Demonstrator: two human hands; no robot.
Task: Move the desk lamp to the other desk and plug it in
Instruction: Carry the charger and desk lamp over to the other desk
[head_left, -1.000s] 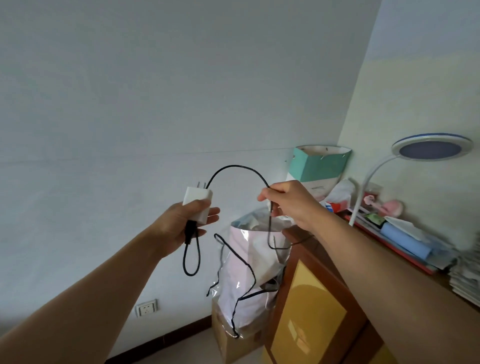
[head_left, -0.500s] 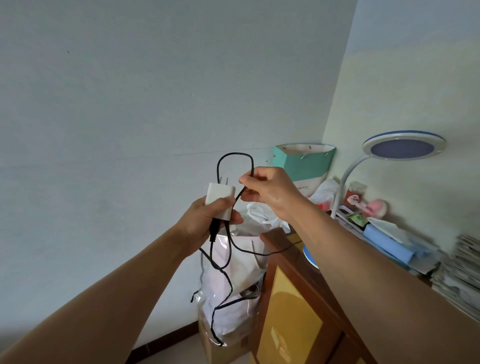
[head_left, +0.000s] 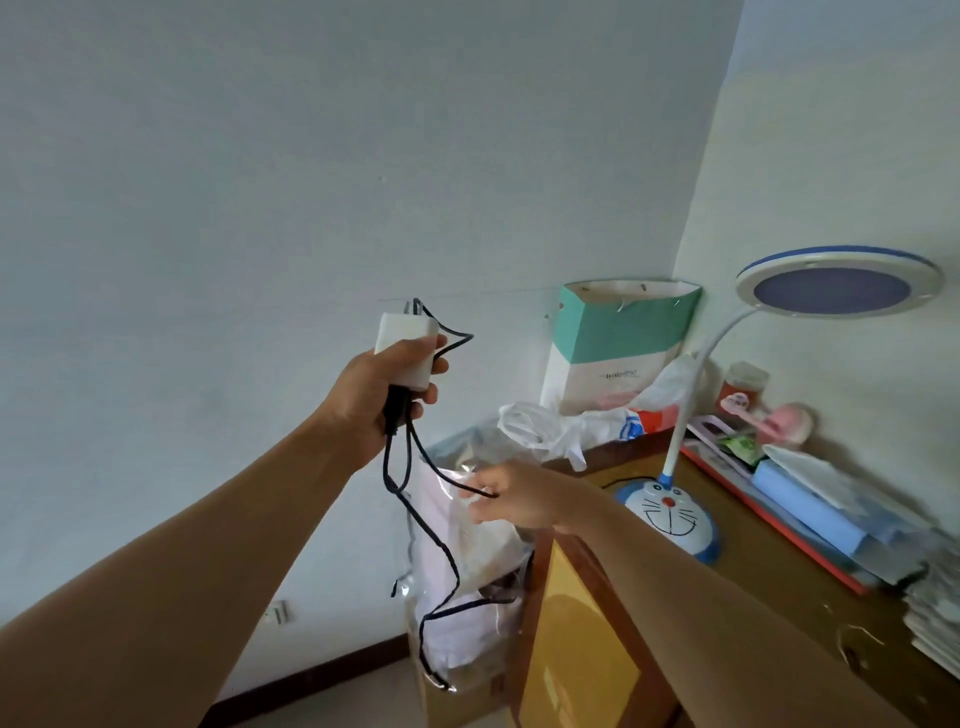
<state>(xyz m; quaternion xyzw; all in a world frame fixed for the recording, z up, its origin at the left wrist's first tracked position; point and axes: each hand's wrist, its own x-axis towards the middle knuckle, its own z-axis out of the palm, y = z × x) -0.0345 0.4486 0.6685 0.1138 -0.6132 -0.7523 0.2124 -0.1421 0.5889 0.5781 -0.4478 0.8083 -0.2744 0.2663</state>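
The desk lamp stands on the wooden desk at the right, with a cartoon-face base, a white bent neck and a round blue-rimmed head. My left hand is raised and grips the white plug adapter, prongs up, with loops of the black cord bunched against it. My right hand is lower, by the desk's left edge, pinching a stretch of that cord. More cord hangs down in front of a plastic bag.
A clear plastic bag of stuff stands beside the desk. A teal and white paper bag, crumpled plastic, a jar, folders and stacked papers crowd the desk's back and right. A wall socket sits low on the left wall.
My right hand has let go near the adapter and dropped down to pinch the cord lower. My left hand has risen, holding the adapter with gathered loops. The view tilted down, showing the lamp base.
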